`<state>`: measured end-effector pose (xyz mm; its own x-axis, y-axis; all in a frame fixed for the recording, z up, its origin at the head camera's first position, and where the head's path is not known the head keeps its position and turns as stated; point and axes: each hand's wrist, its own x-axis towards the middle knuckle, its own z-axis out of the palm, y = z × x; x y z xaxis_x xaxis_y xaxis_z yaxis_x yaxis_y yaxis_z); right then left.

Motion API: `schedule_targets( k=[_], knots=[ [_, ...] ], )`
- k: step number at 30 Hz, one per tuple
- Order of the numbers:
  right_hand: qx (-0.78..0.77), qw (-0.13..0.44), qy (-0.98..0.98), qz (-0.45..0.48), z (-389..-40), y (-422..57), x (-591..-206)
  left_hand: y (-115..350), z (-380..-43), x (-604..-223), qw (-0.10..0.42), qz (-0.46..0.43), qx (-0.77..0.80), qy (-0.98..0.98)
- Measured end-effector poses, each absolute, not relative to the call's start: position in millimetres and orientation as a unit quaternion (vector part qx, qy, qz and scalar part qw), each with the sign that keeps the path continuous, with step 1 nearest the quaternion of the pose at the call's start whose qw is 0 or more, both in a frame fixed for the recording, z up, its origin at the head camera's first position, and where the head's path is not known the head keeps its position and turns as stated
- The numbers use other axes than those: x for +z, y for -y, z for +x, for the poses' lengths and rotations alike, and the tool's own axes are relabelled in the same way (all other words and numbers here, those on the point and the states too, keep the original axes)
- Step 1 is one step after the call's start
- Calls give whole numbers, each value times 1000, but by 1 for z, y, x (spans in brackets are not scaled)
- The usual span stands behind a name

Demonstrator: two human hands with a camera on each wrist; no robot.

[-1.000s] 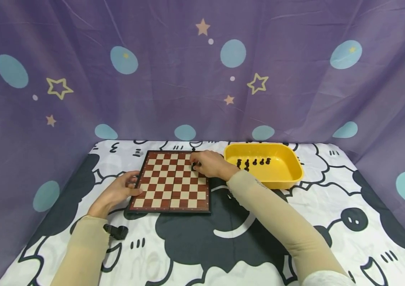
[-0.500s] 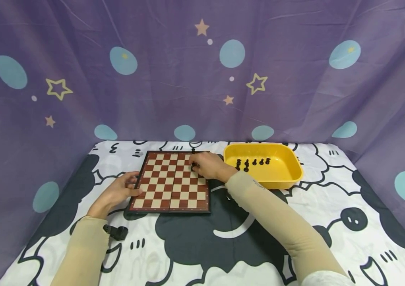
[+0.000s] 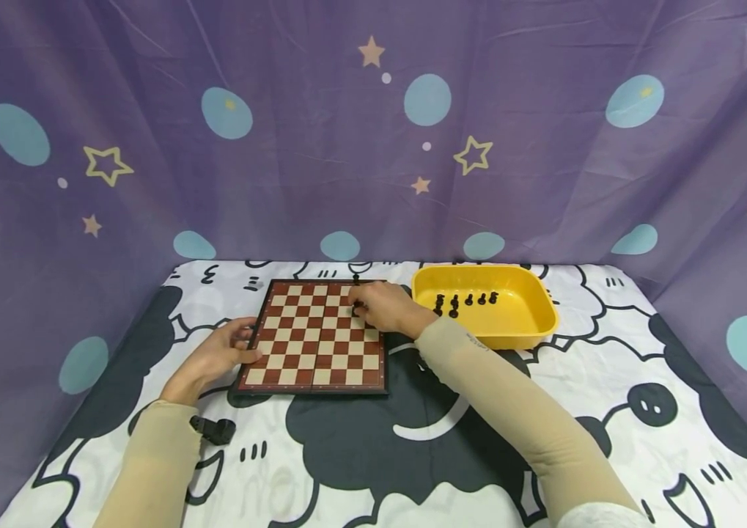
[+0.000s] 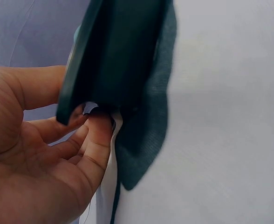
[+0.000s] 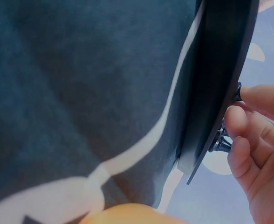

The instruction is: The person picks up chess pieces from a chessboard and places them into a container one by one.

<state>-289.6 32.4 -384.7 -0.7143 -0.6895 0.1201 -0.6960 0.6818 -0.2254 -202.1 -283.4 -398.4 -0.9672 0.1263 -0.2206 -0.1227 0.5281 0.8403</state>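
Observation:
A brown-and-cream checkered chessboard [image 3: 317, 337] with a dark rim lies left of the middle of the table. My left hand [image 3: 211, 358] grips its left edge; in the left wrist view the thumb lies at the upper side of the dark edge and fingers reach beneath it. Over the far right squares, my right hand [image 3: 386, 306] pinches a small black chess piece [image 5: 238, 92], mostly hidden by the fingertips. In the right wrist view, other black chess pieces [image 5: 219, 142] stand on the board beside the curled fingers. One black piece [image 3: 356, 279] shows behind that hand at the far edge.
A yellow tray [image 3: 523, 340] stands right of the board, with several black chess pieces [image 3: 468, 300] inside at its left and middle. The cartoon-patterned tablecloth [image 3: 360, 447] spreads underneath. A purple curtain [image 3: 320, 183] hangs behind the table.
My right hand's fingertips sit very slightly lower over the black chess piece. My left hand and the chessboard keep their places.

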Motion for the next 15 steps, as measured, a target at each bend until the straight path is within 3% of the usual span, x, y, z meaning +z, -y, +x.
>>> schedule_targets(
  k=[15],
  knots=[
    [123, 22, 920, 370, -275, -49, -370, 283, -202, -396, 134, 3, 469, -873]
  ],
)
